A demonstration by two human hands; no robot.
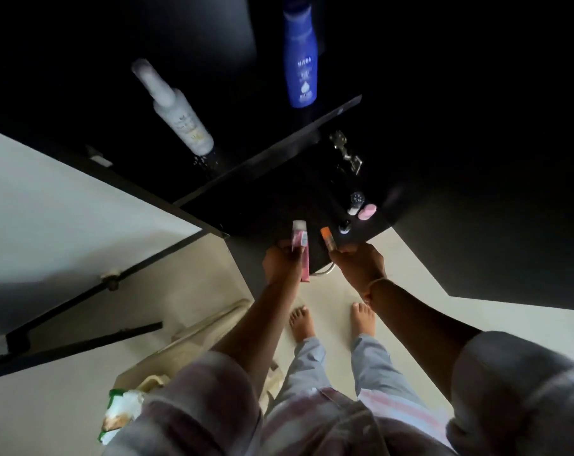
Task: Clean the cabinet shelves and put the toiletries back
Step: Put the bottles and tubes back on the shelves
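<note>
Toiletries: left hand (280, 263) holds pink tube (301, 245), right hand (361, 264) perhaps orange-capped stick (328, 238).

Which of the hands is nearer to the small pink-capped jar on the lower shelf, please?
The right hand, holding an orange-capped tube, sits just below the pink-capped jar. The left hand, gripping a pink tube, is farther left.

Dim overall; cabinet (443, 192) interior nearly black, detail lost. Pale floor (338, 291) and left wall are the brightest areas, soft daylight, no hard shadows. White bottle (177, 113) motion-blurred, blue bottle (300, 60) soft. Strong wide-angle bending at edges; sleeves at the bottom out of focus.
</note>
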